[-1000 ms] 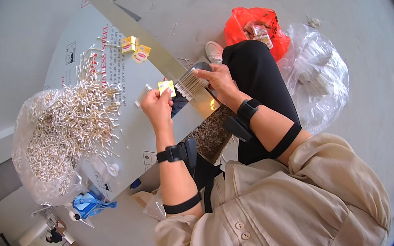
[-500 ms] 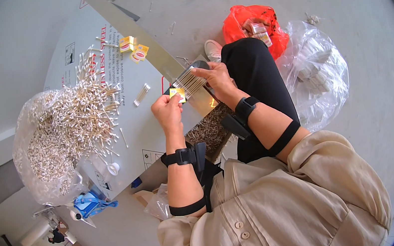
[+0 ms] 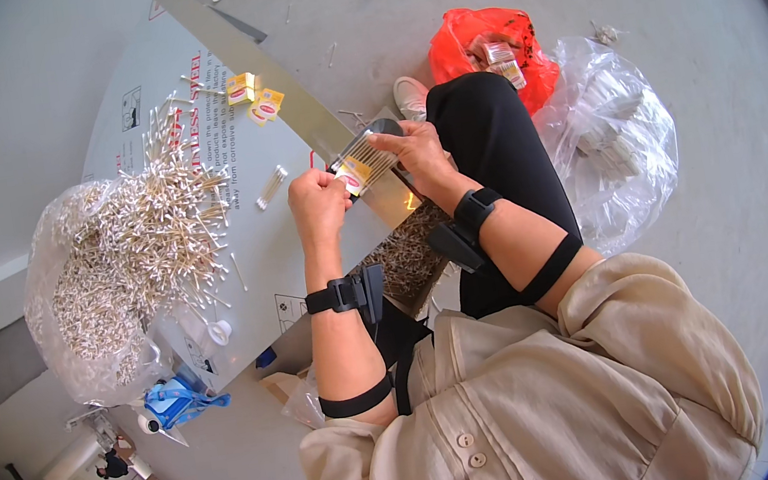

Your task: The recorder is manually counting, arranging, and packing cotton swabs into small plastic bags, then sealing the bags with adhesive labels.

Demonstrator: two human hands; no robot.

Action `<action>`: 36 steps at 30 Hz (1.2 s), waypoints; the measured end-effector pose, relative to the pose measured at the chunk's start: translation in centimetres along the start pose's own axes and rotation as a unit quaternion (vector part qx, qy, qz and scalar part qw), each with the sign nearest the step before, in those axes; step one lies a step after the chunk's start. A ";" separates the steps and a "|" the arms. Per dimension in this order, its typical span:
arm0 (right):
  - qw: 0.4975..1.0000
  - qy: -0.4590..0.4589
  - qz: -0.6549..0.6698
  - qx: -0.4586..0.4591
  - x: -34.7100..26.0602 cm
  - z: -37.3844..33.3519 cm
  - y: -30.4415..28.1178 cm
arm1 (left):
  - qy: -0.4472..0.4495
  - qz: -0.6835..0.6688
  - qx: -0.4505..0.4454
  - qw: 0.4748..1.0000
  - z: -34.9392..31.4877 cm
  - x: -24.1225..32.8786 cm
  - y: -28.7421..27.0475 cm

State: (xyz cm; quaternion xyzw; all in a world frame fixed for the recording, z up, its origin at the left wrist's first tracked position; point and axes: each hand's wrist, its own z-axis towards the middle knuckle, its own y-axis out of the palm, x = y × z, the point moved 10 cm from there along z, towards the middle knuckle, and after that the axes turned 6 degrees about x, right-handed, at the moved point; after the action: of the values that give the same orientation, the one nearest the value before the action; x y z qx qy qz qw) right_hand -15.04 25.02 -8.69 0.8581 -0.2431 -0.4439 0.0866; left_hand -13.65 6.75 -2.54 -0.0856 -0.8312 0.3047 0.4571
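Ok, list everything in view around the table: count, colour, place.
table: one, grey, left
loose swabs: many, white-tipped, heaped on table
heap's bag: one, transparent, around part of heap
small bundle: one, pale, right of heap
yellow packs: at least two, yellow, table's far end
swab row: several, pale, centre
dark piece: one, black, behind swab row
yellow card: one, yellow, against swab row
stick pile: many, brownish, below table edge
red bag: one, red, right floor
second bag: one, transparent, beside red bag
blue item: one, blue, lower left
shoe: one, white, by red bag
left hand: one, bare, on yellow card
right hand: one, bare, holding swab row
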 end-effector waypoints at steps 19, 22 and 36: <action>1.000 0.003 0.009 0.000 0.4 0.3 0.2 | 0.048 0.052 0.028 0.997 1.9 0.0 0.6; 1.000 0.000 0.019 -0.002 0.7 0.7 -0.1 | 0.087 0.073 0.035 0.993 2.2 0.2 0.7; 1.000 0.006 0.019 -0.006 -0.2 -0.2 0.4 | 0.168 0.109 0.082 0.976 1.8 0.4 0.7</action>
State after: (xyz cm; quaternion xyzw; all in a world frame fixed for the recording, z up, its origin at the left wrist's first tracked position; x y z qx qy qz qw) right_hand -15.12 24.74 -8.23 0.8558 -0.2559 -0.4381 0.1011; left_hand -15.42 6.73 -3.34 -0.1881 -0.7005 0.4013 0.5593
